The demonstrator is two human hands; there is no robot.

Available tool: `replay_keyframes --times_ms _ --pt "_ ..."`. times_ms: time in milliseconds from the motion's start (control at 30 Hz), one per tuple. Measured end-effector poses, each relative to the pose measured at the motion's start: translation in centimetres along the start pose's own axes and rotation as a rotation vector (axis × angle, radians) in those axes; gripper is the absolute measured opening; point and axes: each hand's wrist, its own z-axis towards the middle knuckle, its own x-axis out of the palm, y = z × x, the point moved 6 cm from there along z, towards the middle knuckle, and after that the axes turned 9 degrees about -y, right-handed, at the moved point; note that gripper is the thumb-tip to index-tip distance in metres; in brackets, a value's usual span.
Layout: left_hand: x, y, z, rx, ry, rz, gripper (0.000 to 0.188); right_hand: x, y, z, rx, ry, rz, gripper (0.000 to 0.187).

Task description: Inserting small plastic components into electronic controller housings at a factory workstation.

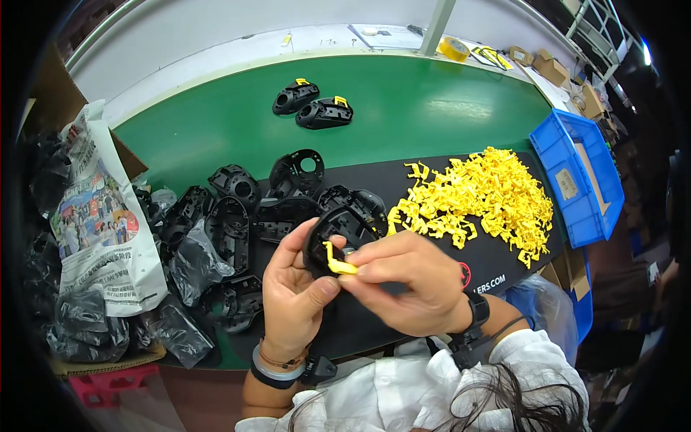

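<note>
My left hand (295, 291) is closed round a black plastic shell (317, 248), holding it tilted above the dark mat. A small yellow plastic clip (340, 266) is pinched between the thumb and fingers of my right hand (410, 281), right against the shell's opening. Whether the clip is seated in the shell I cannot tell. Several more black shells (230, 227) lie to the left of my hands and just beyond them. To the right, a large heap of yellow clips (482, 198) spreads over the mat.
Two black shells (324, 113) with yellow clips on them stand farther back on the green table (403, 101). At the left, a cardboard box (129, 155) holds plastic-wrapped parts and a newspaper (108, 216). A blue bin (583, 176) sits at the right edge; yellow tape (453, 49) lies behind.
</note>
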Motion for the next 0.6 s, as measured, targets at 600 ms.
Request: replay_keyframes --times_ms 600 --pt "-0.2 -0.5 0.2 0.085 0.007 0.176 0.074 1.4 -0.1 -0.2 0.013 -0.002 -0.205 0.023"
